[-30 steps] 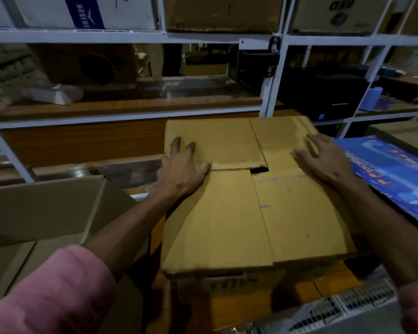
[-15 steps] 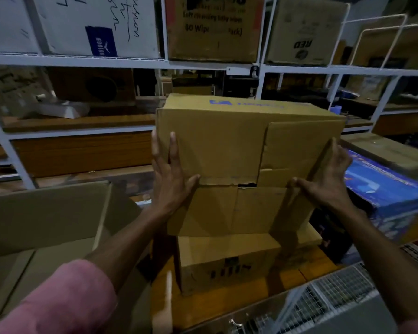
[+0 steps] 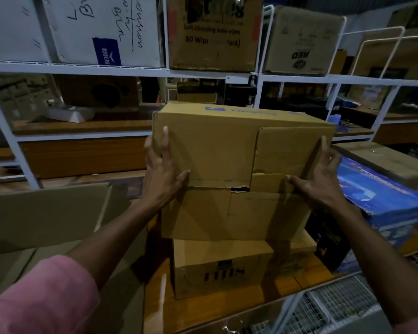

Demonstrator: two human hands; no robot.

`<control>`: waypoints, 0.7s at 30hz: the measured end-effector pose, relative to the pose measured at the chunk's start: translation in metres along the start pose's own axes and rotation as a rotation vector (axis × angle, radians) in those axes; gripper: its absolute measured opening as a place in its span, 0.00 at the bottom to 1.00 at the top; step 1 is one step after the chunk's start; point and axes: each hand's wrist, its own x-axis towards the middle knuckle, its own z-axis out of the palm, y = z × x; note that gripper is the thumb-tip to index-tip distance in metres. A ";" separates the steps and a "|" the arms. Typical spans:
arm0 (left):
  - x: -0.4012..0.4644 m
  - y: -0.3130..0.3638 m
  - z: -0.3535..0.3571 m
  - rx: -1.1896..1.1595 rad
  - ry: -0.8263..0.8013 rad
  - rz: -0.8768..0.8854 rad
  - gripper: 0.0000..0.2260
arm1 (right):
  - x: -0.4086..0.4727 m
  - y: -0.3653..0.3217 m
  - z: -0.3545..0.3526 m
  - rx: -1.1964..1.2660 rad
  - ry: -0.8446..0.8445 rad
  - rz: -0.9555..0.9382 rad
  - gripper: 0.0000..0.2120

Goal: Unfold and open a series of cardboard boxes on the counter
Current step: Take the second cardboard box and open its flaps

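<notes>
Two boxes are stacked on the tabletop: the lower box [image 3: 227,268] at 6 o'clock, the upper box [image 3: 227,169] centre. Left hand [image 3: 162,174] and right hand [image 3: 319,177] clasp its sides. Its flaps look closed; opening remains. An opened box [image 3: 46,213] sits at 9 o'clock.

Tan cardboard box [image 3: 217,150] with blue logo; pink sleeve [image 3: 41,300]; blue printed carton [image 3: 384,203].

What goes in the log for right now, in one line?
step: tipping box up | left hand: flat on cardboard box | right hand: gripping its right edge | under it: smaller box | beside: blue box
</notes>
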 end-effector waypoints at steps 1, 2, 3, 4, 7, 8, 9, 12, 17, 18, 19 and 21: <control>0.002 0.000 0.003 0.006 0.016 -0.010 0.55 | 0.003 0.001 -0.001 -0.002 0.026 -0.030 0.61; 0.005 0.001 0.005 0.014 0.041 -0.015 0.54 | 0.007 0.001 -0.003 -0.009 0.055 -0.064 0.61; 0.008 0.002 0.007 0.027 0.073 -0.010 0.54 | 0.013 0.002 -0.006 -0.020 0.078 -0.092 0.62; 0.012 0.002 0.007 0.043 0.104 0.008 0.54 | 0.020 0.002 -0.009 -0.032 0.091 -0.118 0.63; 0.033 0.004 0.001 0.083 0.131 0.072 0.56 | 0.041 -0.001 -0.018 -0.068 0.081 -0.191 0.64; 0.042 0.005 -0.003 0.090 0.109 0.082 0.56 | 0.047 -0.001 -0.020 -0.090 0.062 -0.209 0.64; 0.051 0.006 -0.006 0.095 0.076 0.087 0.57 | 0.052 -0.002 -0.022 -0.116 0.038 -0.221 0.64; 0.066 0.006 -0.015 0.117 -0.017 0.090 0.56 | 0.057 -0.003 -0.025 -0.180 -0.013 -0.232 0.60; 0.052 0.008 -0.026 0.175 0.074 0.196 0.45 | 0.048 -0.010 -0.031 -0.206 0.084 -0.286 0.49; 0.047 0.007 -0.028 0.174 0.111 0.251 0.43 | 0.043 -0.010 -0.032 -0.195 0.122 -0.299 0.47; 0.042 0.006 -0.031 0.163 0.149 0.306 0.39 | 0.039 -0.011 -0.033 -0.179 0.164 -0.318 0.45; 0.032 0.008 -0.037 0.147 0.216 0.370 0.33 | 0.029 -0.012 -0.034 -0.146 0.246 -0.341 0.39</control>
